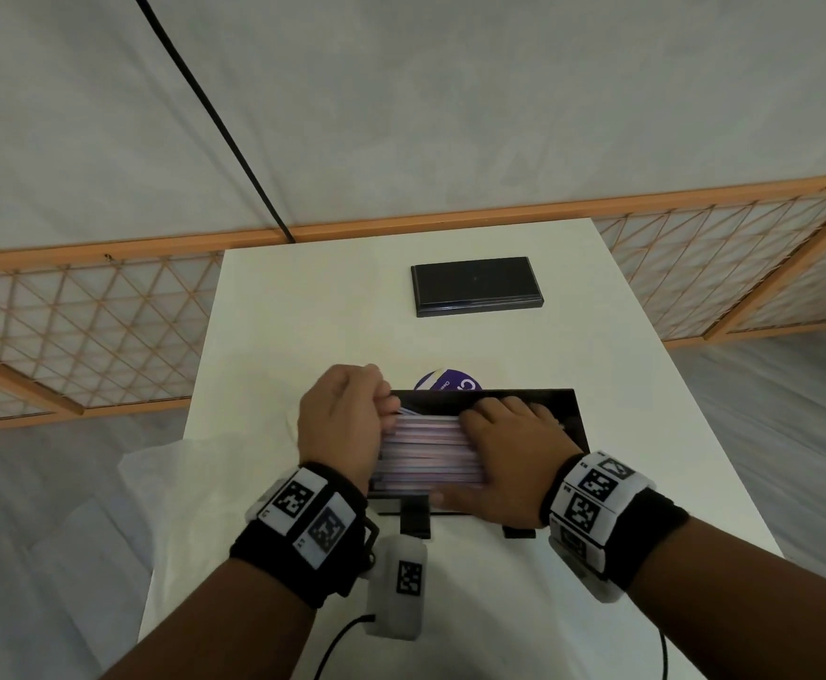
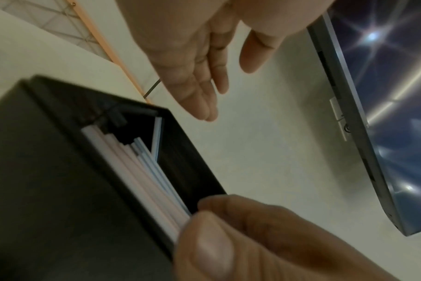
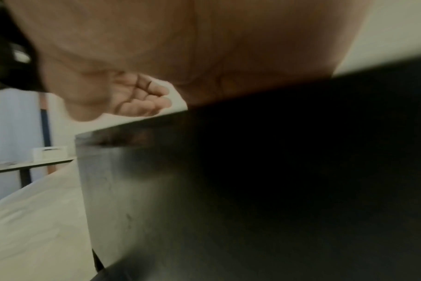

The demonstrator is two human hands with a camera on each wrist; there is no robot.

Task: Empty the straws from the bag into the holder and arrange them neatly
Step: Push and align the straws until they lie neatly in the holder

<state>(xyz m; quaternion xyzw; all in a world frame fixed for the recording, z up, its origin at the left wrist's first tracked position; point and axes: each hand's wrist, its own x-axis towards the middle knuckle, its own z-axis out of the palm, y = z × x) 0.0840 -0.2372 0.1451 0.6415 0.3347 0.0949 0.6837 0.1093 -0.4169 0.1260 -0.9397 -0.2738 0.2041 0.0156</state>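
Observation:
A black box-shaped holder (image 1: 553,409) stands near the table's front edge, filled with pale straws (image 1: 425,449) lying side by side. My left hand (image 1: 342,419) is at the straws' left ends, fingers curled; the left wrist view shows its thumb (image 2: 212,247) and a finger pinching the straw ends (image 2: 137,180) at the holder's (image 2: 48,171) rim. My right hand (image 1: 504,454) lies flat on the right part of the straws, fingers straight (image 2: 192,66). A purple and white bag (image 1: 445,382) peeks out behind the holder. The right wrist view shows mostly the holder's dark wall (image 3: 252,190).
A flat black lid (image 1: 477,285) lies farther back on the white table (image 1: 303,311). An orange lattice fence (image 1: 82,326) runs behind the table, and a black cable (image 1: 215,115) slants down to it. A glossy dark panel (image 2: 385,114) shows in the left wrist view.

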